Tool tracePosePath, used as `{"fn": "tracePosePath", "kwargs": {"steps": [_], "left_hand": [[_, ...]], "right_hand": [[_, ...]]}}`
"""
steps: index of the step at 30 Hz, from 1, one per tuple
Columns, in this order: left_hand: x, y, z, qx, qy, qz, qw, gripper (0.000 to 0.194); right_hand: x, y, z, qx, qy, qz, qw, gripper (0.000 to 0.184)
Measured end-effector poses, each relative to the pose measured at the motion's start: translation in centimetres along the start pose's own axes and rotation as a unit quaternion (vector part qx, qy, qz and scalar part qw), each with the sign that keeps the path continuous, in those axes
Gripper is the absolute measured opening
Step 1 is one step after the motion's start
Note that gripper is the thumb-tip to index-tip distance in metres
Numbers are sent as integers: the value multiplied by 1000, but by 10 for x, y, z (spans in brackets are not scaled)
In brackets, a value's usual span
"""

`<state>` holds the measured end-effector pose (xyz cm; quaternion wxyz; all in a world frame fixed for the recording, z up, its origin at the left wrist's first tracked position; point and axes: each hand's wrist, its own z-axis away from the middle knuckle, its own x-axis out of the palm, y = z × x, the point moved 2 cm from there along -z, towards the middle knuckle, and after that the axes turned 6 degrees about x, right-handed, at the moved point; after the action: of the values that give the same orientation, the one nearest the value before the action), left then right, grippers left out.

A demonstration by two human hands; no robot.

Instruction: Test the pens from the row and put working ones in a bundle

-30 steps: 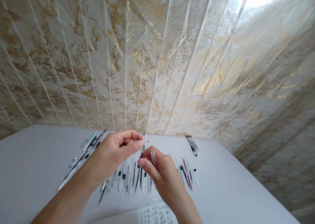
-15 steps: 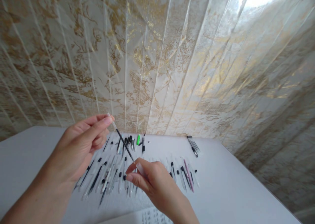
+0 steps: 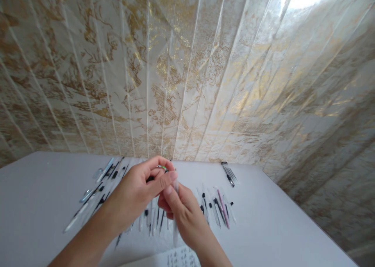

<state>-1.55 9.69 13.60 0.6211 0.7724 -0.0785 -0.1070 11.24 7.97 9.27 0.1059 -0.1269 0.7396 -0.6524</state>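
Observation:
My right hand (image 3: pixel 184 216) holds a clear pen barrel (image 3: pixel 175 232) upright over the white table (image 3: pixel 278 228). My left hand (image 3: pixel 133 192) meets it from the left, thumb and forefinger pinched at the barrel's top end, where the thin black refill goes in. My fingers hide most of the refill. Under both hands lies a spread of several pens, refills and clear barrels (image 3: pixel 215 209), among them a pink pen (image 3: pixel 223 207).
A small bundle of black refills (image 3: pixel 229 173) lies apart at the back right. More pen parts (image 3: pixel 99 183) lie to the left of my left wrist. A sheet with writing (image 3: pixel 178 257) sits at the near edge. A gold-patterned wall (image 3: pixel 205 83) stands right behind the table.
Half a second ago my left hand held the black refill raised out to the left. It has swung back right and down, bringing the refill to the barrel in my right hand.

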Motion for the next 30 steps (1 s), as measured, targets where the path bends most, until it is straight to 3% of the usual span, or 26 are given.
{"fn": "tracePosePath", "kwargs": {"steps": [2,4,6,9,14,20,26,30], "left_hand": [[0,2,2,8,6,-33,999,32],[-5,5,3,12,48,-63,997,33],[-11,6,3,7,84,-24,996,27],[-12,3,0,-1,93,154,984,11],[2,-6,-5,-24,108,322,940,24],[11,-6,-5,-40,35,341,939,19],[13,-5,-5,-57,15,360,931,20],[13,-12,-9,-49,74,317,944,17]], "right_hand": [[-4,3,-3,31,12,-89,996,51],[-8,3,-4,54,18,-150,987,52],[-12,1,-4,63,23,-157,985,52],[-14,-2,-1,58,17,-64,996,57],[-5,0,4,62,-21,70,995,54],[-4,-1,4,49,23,179,982,49],[-11,-7,5,35,46,229,972,44],[-13,-14,8,30,34,278,959,39]]}}
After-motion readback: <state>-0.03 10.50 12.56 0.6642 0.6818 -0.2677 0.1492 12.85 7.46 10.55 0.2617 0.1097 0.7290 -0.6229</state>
